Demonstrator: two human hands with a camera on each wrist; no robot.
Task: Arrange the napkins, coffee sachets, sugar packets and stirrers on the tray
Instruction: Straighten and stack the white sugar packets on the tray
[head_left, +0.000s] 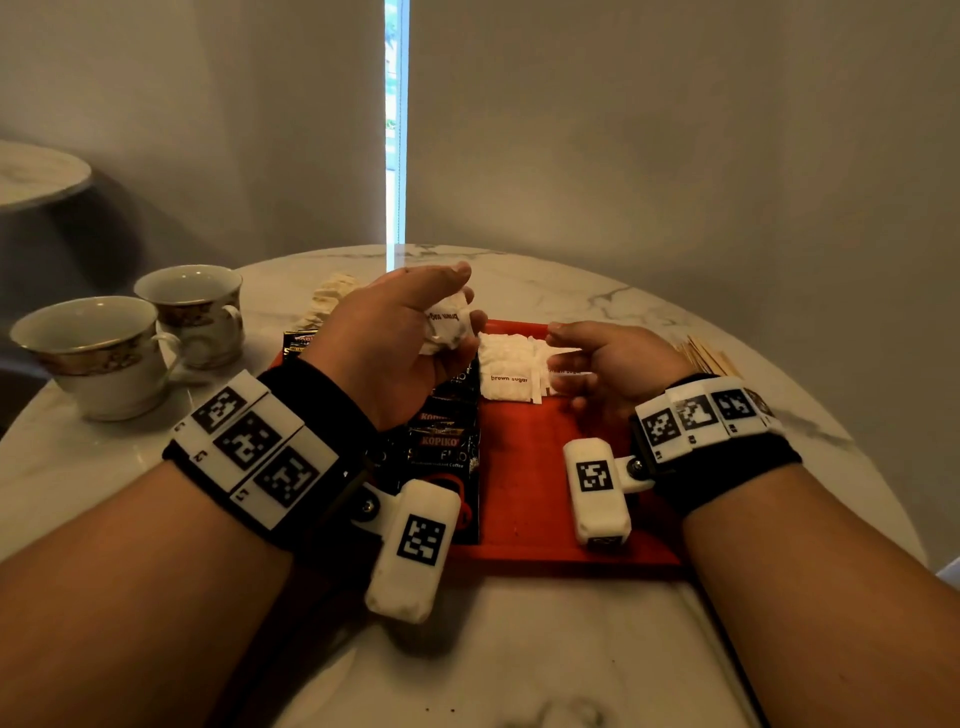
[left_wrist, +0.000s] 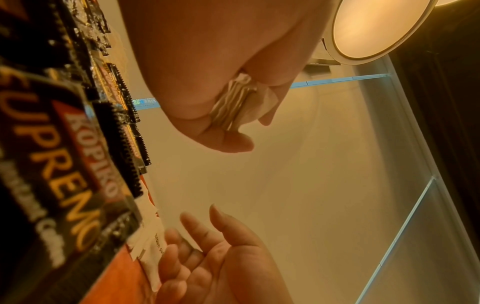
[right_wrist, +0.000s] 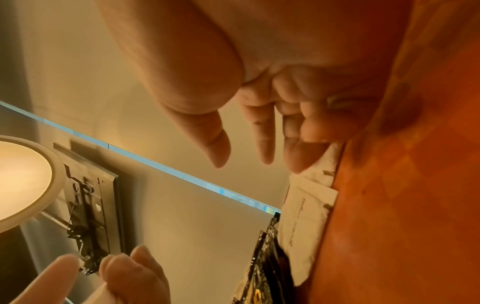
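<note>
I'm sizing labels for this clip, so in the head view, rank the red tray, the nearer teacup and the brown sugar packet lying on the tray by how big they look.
1. Red tray, partly hidden by both hands.
2. Nearer teacup.
3. Brown sugar packet, clearly smallest.

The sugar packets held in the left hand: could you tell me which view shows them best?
The head view: the sugar packets face it, print visible, gripped by the left hand. The left wrist view shows only their edges; the right wrist view, barely a corner.
</note>
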